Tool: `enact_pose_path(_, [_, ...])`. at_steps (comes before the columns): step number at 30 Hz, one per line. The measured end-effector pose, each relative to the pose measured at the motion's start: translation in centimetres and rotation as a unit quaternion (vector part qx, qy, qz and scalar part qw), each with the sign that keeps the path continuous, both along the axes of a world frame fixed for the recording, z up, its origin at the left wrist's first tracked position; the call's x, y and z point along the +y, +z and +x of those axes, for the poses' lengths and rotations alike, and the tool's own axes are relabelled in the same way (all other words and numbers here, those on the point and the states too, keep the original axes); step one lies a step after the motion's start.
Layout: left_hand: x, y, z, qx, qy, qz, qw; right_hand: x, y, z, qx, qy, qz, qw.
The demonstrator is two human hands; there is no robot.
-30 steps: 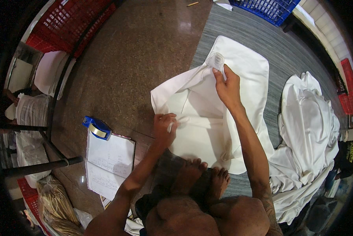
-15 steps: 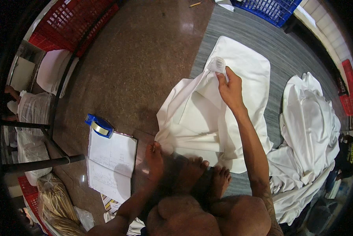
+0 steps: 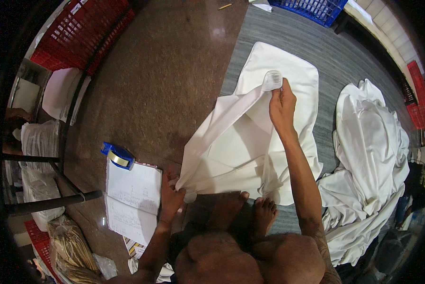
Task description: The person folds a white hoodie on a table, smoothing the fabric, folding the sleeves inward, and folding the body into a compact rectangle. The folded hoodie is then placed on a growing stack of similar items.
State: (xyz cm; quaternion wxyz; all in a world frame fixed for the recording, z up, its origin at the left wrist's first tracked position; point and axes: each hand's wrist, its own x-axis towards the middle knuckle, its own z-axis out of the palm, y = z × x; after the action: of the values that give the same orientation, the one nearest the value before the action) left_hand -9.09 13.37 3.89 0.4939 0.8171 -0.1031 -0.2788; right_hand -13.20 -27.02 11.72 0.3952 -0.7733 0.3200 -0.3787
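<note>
A large white cloth piece, which looks sewn like a cover or bag, lies spread on the floor before my feet. My right hand is closed on its raised edge, with a small whitish, translucent patch showing at the fingertips. My left hand pinches the near left corner of the same cloth. The edge between both hands is drawn fairly straight, and the cloth gapes below it. Beside my left hand lies an open notebook with handwriting, a blue tape dispenser at its top edge.
A heap of white cloth lies at the right. Red crates and a blue crate stand at the far side. Black metal bars and plastic-wrapped bundles are at the left. A pencil lies far off.
My left hand has moved up and now pinches the cloth's near left corner, pulling it left. My right hand has shifted slightly right, and the edge between them is straighter.
</note>
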Motion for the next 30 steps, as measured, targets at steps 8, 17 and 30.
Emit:
enact_pose_path(8, [2.4,-0.5,0.5,0.175,0.005,-0.007,0.985,0.6,-2.5,-0.2,0.074,0.045,-0.071,0.994])
enact_pose_path(17, [-2.9,1.6,-0.6,0.398,0.179,-0.282,0.854,1.3,-3.4,-1.4,0.025,0.017,-0.085,0.996])
enact_pose_path(30, [-4.3,3.8,2.4,0.454,0.213,-0.306,0.809,-0.1,-0.4,-0.6,0.013,0.0,-0.078,0.997])
